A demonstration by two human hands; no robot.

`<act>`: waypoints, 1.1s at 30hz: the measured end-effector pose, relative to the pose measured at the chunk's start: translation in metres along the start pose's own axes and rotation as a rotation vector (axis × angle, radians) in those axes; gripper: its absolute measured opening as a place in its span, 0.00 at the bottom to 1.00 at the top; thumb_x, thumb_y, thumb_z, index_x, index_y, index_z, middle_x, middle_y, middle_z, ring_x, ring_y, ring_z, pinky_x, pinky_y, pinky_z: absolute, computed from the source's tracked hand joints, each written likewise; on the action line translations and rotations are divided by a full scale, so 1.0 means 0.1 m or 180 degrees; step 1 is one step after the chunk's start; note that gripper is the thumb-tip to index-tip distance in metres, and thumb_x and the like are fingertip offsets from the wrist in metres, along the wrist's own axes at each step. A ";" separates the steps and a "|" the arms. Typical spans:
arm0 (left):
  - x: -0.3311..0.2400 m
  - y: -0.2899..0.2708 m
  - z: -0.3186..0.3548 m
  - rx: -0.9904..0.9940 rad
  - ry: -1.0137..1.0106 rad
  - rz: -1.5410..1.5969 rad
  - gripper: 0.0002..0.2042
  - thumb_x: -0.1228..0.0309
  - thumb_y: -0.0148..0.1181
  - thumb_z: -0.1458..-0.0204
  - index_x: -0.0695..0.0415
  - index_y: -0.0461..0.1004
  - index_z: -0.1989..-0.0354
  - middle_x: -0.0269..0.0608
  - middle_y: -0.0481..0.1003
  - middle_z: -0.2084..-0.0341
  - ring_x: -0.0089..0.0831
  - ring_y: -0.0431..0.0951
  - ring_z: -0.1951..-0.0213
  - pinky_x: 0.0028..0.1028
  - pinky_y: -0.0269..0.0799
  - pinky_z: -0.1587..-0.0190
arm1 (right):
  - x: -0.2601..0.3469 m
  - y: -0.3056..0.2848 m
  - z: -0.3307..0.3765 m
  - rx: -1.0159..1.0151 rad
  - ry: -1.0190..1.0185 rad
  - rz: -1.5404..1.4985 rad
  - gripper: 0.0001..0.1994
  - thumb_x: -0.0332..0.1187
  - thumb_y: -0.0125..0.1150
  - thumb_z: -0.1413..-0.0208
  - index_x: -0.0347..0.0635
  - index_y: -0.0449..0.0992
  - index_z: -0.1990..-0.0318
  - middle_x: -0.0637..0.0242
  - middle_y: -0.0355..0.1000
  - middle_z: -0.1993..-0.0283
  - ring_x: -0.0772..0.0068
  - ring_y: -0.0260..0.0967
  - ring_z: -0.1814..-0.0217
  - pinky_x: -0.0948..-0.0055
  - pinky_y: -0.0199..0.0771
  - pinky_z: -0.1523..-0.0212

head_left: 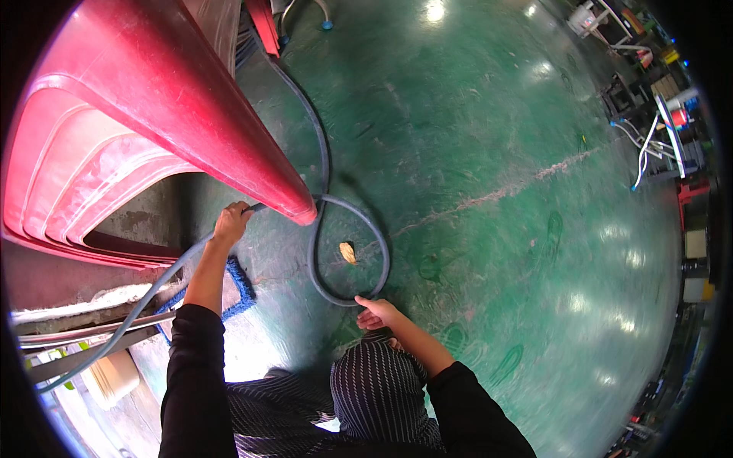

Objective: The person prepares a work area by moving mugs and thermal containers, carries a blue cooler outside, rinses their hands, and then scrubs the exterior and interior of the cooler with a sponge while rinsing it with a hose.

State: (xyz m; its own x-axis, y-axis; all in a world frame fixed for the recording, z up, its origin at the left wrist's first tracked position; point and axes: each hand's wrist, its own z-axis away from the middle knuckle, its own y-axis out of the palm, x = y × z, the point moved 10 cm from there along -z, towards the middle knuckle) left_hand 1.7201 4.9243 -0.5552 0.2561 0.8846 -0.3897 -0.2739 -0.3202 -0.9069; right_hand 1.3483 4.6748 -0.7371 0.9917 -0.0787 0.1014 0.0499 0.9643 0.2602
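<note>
A grey-blue hose (323, 137) runs down the green floor from the far left and makes a round loop in front of me. Its other length goes off past my left arm to the left edge. My left hand (231, 223) is closed round the hose beside the tip of a large red plastic piece (175, 99). At the near side of the loop my right hand (377, 312) has its thumb against the hose and its fingers curled below, holding it. A small crumpled yellowish scrap (348, 253) lies inside the loop.
The red piece tops a nested stack at the left. A blue-fringed mop head (241, 288) lies beside my left forearm, near a pale tan container (111, 377). A cracked line crosses the green floor (473, 305). Metal-legged furniture (658, 145) stands at the far right.
</note>
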 end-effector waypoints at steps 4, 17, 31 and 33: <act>-0.05 -0.16 0.08 -0.0601 0.0193 0.0359 0.10 0.68 0.52 0.51 0.62 0.71 0.66 0.55 0.71 0.69 0.51 0.71 0.64 0.38 0.67 0.60 | 0.33 -0.16 0.05 -0.0415 -0.0545 -0.0087 0.24 0.49 0.59 0.55 0.30 0.71 0.66 0.55 0.74 0.68 0.64 0.74 0.71 0.71 0.73 0.73; 0.95 -0.48 1.37 -0.1307 -0.0817 0.1135 0.08 0.70 0.50 0.49 0.64 0.68 0.67 0.54 0.70 0.78 0.46 0.73 0.72 0.34 0.67 0.68 | 3.78 -0.71 2.09 -0.4030 -0.2616 0.2628 0.14 0.35 0.51 0.48 0.39 0.64 0.56 0.52 0.68 0.59 0.49 0.66 0.55 0.55 0.66 0.57; 2.08 -0.41 3.00 -0.2272 -0.2303 0.1450 0.16 0.60 0.51 0.47 0.62 0.66 0.75 0.40 0.66 0.85 0.27 0.65 0.81 0.28 0.60 0.77 | 4.63 2.02 2.14 0.1820 -0.3132 0.0826 0.18 0.38 0.51 0.45 0.34 0.67 0.52 0.58 0.71 0.64 0.70 0.70 0.72 0.81 0.71 0.71; 2.30 -0.45 3.29 -0.2396 -0.2494 0.1005 0.16 0.58 0.49 0.47 0.62 0.67 0.71 0.49 0.67 0.83 0.38 0.68 0.79 0.33 0.62 0.74 | 4.47 2.23 2.10 0.1529 -0.3278 0.1542 0.18 0.37 0.54 0.47 0.34 0.67 0.52 0.57 0.72 0.65 0.72 0.71 0.74 0.84 0.69 0.76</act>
State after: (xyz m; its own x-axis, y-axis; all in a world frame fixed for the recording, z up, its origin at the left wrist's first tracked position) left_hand 1.4862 5.2532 -0.5515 -0.4498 0.6119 -0.6506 0.4723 -0.4553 -0.7547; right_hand 1.7784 4.8013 -0.4322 0.3295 -0.1116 0.9375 -0.5605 0.7759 0.2894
